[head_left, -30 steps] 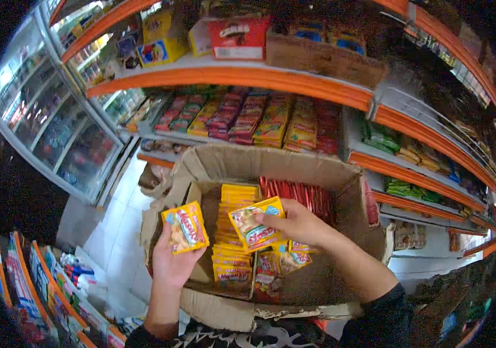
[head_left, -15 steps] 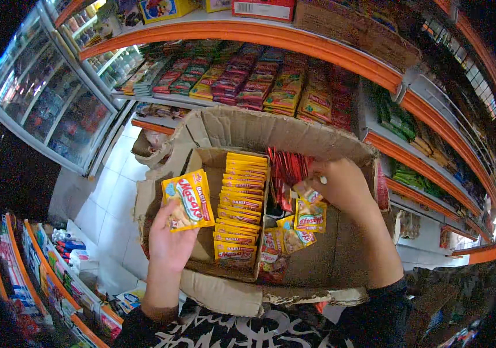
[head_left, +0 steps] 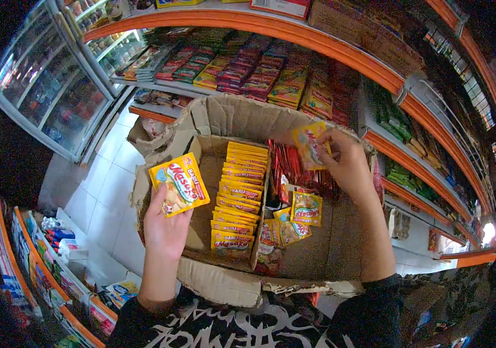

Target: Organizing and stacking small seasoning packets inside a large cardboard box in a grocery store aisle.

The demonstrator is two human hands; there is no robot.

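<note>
My left hand (head_left: pixel 167 229) grips a yellow seasoning sachet (head_left: pixel 179 184) by its lower edge, above the left side of a torn cardboard box (head_left: pixel 219 281); whether more sachets lie behind it I cannot tell. Between the thumb and fingers of my right hand (head_left: pixel 345 159) is another yellow sachet (head_left: pixel 312 146), raised over the box's far right part. An inner carton holds a neat overlapping row of yellow sachets (head_left: pixel 237 200). Right of that row stand red sachets (head_left: pixel 287 165), partly behind the right hand's sachet. Several loose yellow sachets (head_left: pixel 306 210) lie nearer, on the box bottom.
Beyond the box, an orange-edged shelf (head_left: pixel 242 23) runs above rows of coloured packets (head_left: pixel 248 72). More shelving (head_left: pixel 433 122) bends along the right. A glass-door fridge (head_left: pixel 57 87) stands at the far left, with low racks (head_left: pixel 45 272) of goods at lower left.
My right hand has lifted a yellow sachet from among the loose ones and moved up, away from me. My left hand still holds its sachet, now tilted differently. The view has shifted slightly.
</note>
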